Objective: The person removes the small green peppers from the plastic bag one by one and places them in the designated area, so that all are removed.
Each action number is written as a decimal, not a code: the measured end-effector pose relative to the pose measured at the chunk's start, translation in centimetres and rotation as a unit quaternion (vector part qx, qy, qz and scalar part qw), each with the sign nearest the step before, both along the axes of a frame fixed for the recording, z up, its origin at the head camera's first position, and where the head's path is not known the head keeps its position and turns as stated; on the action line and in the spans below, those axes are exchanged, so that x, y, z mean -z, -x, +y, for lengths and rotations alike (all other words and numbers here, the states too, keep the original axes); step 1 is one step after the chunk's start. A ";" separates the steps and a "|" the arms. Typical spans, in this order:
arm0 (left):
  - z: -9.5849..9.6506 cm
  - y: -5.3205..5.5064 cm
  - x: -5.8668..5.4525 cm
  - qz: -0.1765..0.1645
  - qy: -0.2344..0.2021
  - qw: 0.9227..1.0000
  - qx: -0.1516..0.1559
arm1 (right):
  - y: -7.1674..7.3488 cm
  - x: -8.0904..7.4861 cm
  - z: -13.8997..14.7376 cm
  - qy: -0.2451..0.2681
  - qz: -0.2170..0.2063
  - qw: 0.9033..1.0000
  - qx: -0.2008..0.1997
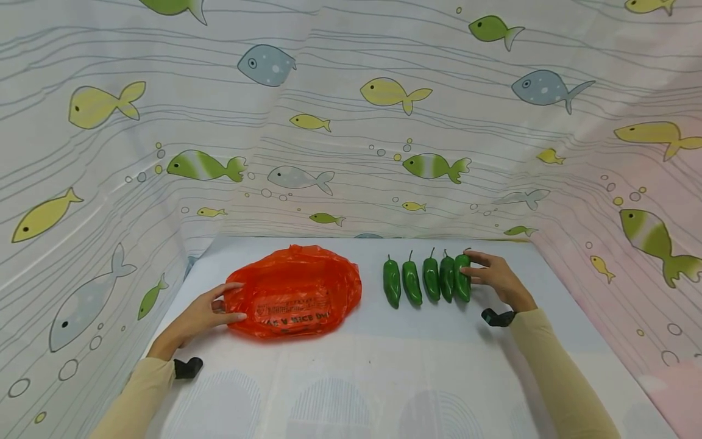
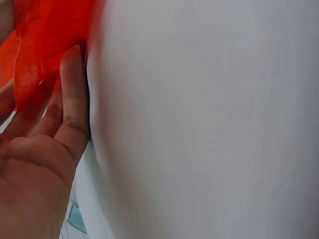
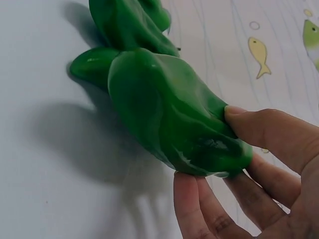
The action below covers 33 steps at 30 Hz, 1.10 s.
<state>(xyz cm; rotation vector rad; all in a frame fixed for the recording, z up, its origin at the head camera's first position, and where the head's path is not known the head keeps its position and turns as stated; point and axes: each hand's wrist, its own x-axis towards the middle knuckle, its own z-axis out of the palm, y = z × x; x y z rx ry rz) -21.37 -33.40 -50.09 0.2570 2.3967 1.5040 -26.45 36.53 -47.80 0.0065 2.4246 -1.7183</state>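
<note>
On the left of the white table lies a red plastic bag (image 1: 296, 274), its mouth spread wide and dark printing on its inside. My left hand (image 1: 205, 314) holds the bag's left rim; in the left wrist view some fingers (image 2: 75, 94) lie against the red film (image 2: 50, 35), close to the tabletop. To the right, several glossy green chili peppers stand in a row, stems away from me. My right hand (image 1: 496, 277) pinches the rightmost green chili pepper (image 1: 463, 280), with thumb and fingertips on opposite sides of its end in the right wrist view. Another pepper (image 3: 124, 25) is close beyond it.
The other peppers (image 1: 412, 283) stand side by side to the left of the held one. A fish-patterned curtain (image 1: 340, 140) rises behind the table and along both sides. Each wrist wears a small black camera (image 1: 498, 317).
</note>
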 end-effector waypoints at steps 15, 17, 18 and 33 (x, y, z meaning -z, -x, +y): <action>0.1 0.0 0.0 0.003 -0.002 1.000 0.001 | 0.6 1.0 0.9 -0.058 -0.019 0.998 -0.002; 0.1 0.0 0.0 0.004 -0.004 1.000 0.003 | 0.6 1.1 1.0 -0.060 -0.024 0.998 -0.002; 0.1 0.0 0.0 0.005 -0.004 1.000 0.004 | 0.7 1.2 1.0 -0.061 -0.026 0.998 -0.001; 0.2 -0.1 -0.4 0.005 0.003 1.000 0.000 | 1.0 1.8 0.7 -0.070 -0.023 0.997 0.015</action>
